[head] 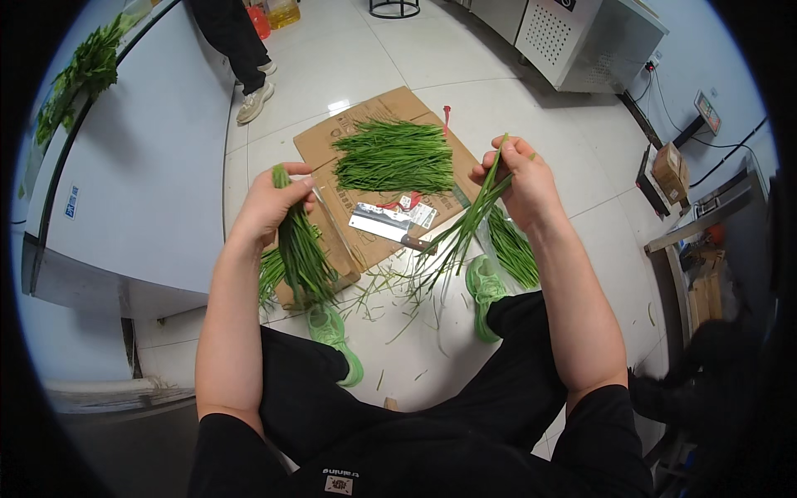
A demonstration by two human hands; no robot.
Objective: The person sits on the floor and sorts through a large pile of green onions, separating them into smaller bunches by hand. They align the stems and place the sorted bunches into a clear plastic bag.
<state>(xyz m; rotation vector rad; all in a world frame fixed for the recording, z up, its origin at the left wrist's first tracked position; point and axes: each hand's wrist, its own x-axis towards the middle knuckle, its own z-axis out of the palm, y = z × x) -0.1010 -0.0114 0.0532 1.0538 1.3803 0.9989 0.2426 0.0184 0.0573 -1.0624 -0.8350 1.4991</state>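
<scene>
My left hand [273,200] grips a thick bunch of Chinese chives [302,255] near its upper end, the leaves hanging down. In my right hand [520,177] is a thinner bunch of chives [464,230], fanned out toward the floor. Between and beyond my hands, a large pile of chives [395,155] lies on flattened cardboard [373,233]. A cleaver [380,223] with a wooden handle rests nearer me on the cardboard, beside red ties and printed tags [422,215]. More chives [514,249] lie on a plastic bag below my right hand, and others [271,271] behind the left bunch.
Loose chive scraps [373,289] litter the tiles between my green shoes [333,342]. A white cabinet [149,162] stands at left, leafy greens [81,81] on top. Another person's legs [233,50] are beyond it. At right are a scale [654,187] bearing a carton and a shelf [679,236].
</scene>
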